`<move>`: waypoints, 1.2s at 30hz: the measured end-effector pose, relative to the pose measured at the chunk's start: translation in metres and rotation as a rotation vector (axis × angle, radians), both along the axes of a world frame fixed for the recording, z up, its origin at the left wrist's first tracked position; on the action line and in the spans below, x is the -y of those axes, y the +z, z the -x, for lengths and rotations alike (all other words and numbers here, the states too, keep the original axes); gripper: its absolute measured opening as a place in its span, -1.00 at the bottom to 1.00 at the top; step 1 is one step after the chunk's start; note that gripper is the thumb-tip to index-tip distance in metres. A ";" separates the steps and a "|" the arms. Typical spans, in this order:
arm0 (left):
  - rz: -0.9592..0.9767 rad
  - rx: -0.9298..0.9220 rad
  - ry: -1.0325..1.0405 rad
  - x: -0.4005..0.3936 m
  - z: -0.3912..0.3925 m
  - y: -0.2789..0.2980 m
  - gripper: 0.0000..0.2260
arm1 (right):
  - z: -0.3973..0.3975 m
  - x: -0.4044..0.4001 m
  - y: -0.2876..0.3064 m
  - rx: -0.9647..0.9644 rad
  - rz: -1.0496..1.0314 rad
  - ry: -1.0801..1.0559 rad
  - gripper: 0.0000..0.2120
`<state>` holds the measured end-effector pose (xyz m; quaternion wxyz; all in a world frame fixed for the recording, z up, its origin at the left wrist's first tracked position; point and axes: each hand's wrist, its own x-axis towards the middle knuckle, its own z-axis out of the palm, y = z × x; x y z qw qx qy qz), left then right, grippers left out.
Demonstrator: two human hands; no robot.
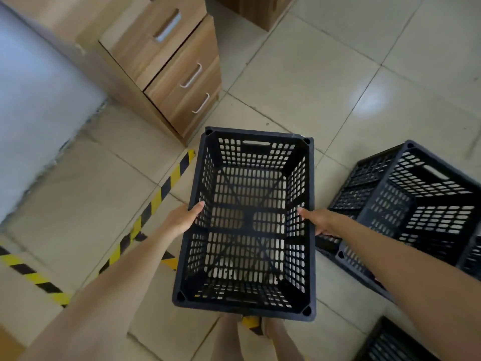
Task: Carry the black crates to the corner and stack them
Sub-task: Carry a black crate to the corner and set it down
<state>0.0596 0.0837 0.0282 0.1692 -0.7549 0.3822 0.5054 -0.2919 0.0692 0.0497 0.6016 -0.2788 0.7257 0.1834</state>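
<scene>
Pale tiled floor (299, 82), wooden drawer unit (177, 82) at upper left, yellow-and-black hazard tape (156, 199) slanting across. Left hand (183, 218) and right hand (321, 221) each clamped over a long side rim of an empty black crate (250, 222), thumbs inside, crate level and seemingly off the floor. Further black crates (416, 204) close by on the right, another at the lower right edge. Carrying step under way, by the look. Next: walk to the corner, lower squarely, corners lined up for stacking.
</scene>
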 end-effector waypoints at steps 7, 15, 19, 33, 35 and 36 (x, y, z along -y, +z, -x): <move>0.082 0.072 0.063 -0.061 -0.033 0.041 -0.41 | -0.016 -0.018 0.027 0.087 0.001 0.186 -0.36; 0.043 0.145 0.229 -0.124 -0.088 0.093 -0.25 | -0.091 -0.024 0.117 0.036 0.072 0.514 -0.38; 0.090 0.085 0.324 -0.149 -0.122 0.108 -0.29 | -0.127 -0.026 0.134 0.049 0.144 0.595 -0.38; 0.164 -0.068 0.595 -0.253 -0.254 0.086 -0.29 | -0.306 -0.061 0.113 -0.005 0.155 0.843 -0.40; 0.155 -0.046 0.612 -0.261 -0.277 0.099 -0.33 | -0.341 -0.062 0.112 0.000 0.150 0.887 -0.42; 0.129 -0.030 0.616 -0.266 -0.292 0.104 -0.35 | -0.358 -0.063 0.111 0.001 0.149 0.910 -0.44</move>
